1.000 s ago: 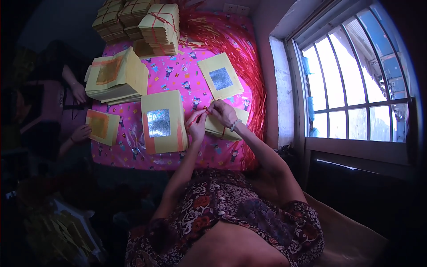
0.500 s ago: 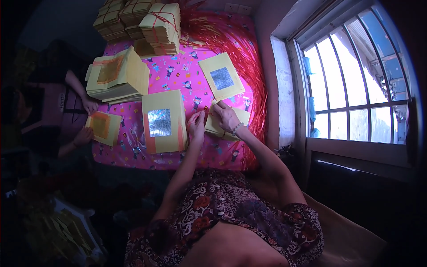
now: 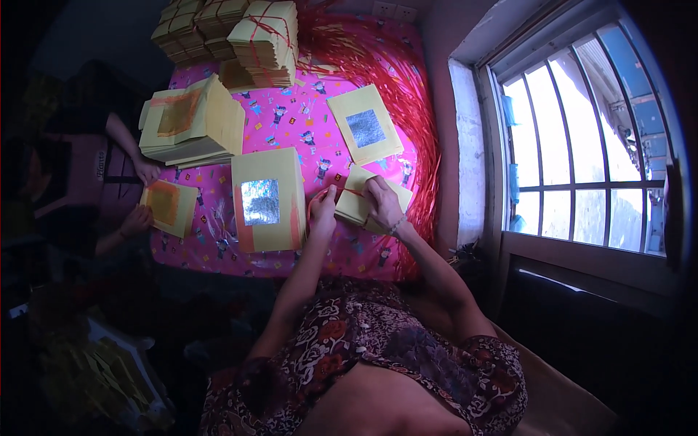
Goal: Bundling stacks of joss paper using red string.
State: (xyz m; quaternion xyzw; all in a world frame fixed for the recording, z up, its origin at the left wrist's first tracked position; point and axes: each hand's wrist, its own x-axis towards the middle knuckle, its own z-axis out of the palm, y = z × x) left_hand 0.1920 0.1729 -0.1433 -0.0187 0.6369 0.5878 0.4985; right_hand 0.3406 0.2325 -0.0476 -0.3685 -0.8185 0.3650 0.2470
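Note:
A small bundle of yellow paper (image 3: pixel 355 180) lies at the front right of the table. Across its top runs a thin red ribbon (image 3: pixel 353 192), stretched between my two hands. My left hand (image 3: pixel 323 208), closed in a pinch with the thumb up, grips one part of the ribbon beside the bundle's left edge. Over the bundle's top, my right hand (image 3: pixel 385 205) has its fingers curled and closed where the ribbon runs in under them. The exact hold of the right fingertips is hidden.
To the left lies a yellow paper stack (image 3: pixel 287 167) with a silver square; a yellow sheet (image 3: pixel 354 102) with another lies beyond the bundle. Red ribbons (image 3: pixel 414 116) line the right side. Tied bundles (image 3: pixel 265 36) stand behind. A co-worker's hands (image 3: pixel 147 172) touch a yellow sheet (image 3: pixel 185 207).
My right hand has moved right and slightly down across the bundle, drawing the red ribbon over its top. The left hand stays nearly in place. The view has shifted slightly.

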